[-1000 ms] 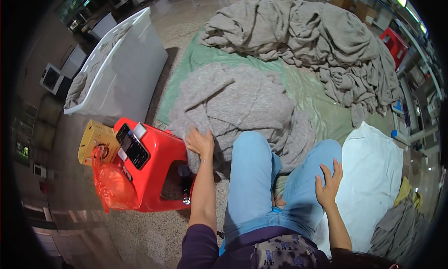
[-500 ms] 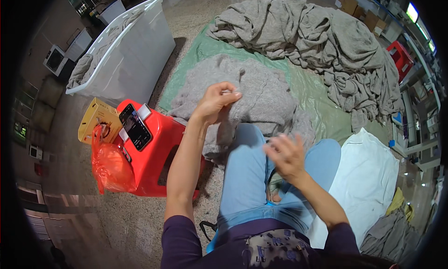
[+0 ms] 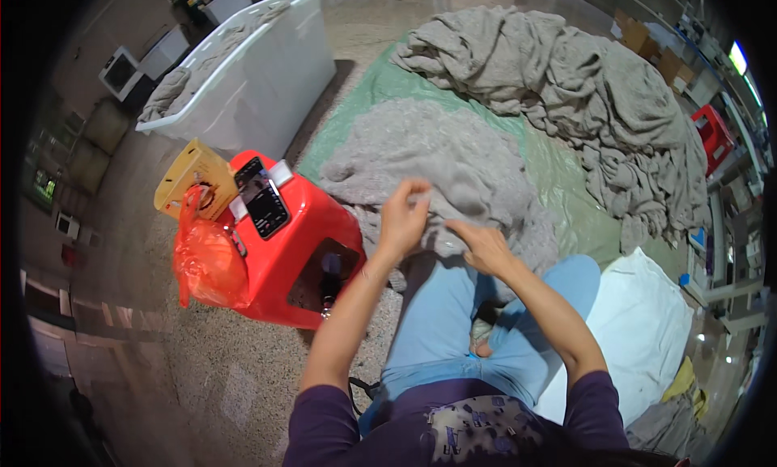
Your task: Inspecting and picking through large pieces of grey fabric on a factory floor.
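A heap of fluffy grey knit fabric [image 3: 429,143] lies in front of my knees, its near edge resting over my lap. My left hand [image 3: 407,214] is just above the near part of this heap, fingers curled in, the tips smeared by motion. Close on its right is my right hand [image 3: 486,247], low at the fabric's near edge, thumb and forefinger drawn together toward the left and the other fingers folded under. Whatever either hand pinches is too small or hidden to make out.
At left, a red plastic stool [image 3: 312,224] bears a phone [image 3: 263,200], a yellow box [image 3: 194,180] and a red plastic bag [image 3: 212,261]. Behind stands a white bin [image 3: 251,82] of grey fabric. More grey fabric [image 3: 558,70] is piled on the green sheet [image 3: 368,91]; white cloth [image 3: 631,329] lies right.
My left hand has gone from raised above the heap to lower and nearer. My right hand has moved up from over my lap onto the fabric's edge, its spread fingers now drawn in. The view has shifted.
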`<state>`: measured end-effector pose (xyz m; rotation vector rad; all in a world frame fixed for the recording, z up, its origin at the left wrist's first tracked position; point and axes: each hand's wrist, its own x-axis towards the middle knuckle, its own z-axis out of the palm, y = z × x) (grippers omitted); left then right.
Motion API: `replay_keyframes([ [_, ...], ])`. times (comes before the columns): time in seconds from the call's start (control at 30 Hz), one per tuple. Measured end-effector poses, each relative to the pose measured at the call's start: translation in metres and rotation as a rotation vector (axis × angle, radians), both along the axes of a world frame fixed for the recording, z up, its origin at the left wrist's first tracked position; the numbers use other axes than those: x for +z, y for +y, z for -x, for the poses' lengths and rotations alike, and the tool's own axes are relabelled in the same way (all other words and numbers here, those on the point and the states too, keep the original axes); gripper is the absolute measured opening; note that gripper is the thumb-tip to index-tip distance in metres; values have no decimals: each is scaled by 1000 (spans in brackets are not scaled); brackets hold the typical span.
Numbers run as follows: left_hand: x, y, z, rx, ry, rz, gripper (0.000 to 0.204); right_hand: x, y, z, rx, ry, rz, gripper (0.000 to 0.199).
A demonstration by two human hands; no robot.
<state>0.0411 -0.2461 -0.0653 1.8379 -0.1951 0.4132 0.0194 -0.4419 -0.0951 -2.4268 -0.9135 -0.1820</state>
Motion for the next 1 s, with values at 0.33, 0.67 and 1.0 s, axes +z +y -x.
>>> replay_keyframes([
  [0.33,-164,13,79,329,513,184,75,1,18,30,126,-275,26,44],
  [0.67,-196,-5,27,711,231,1166,31,90,-23,95,-59,-189,-541,21],
  [1.0,-92,-18,21,482,355,176,22,167,-121,143,-412,-842,-808,24],
])
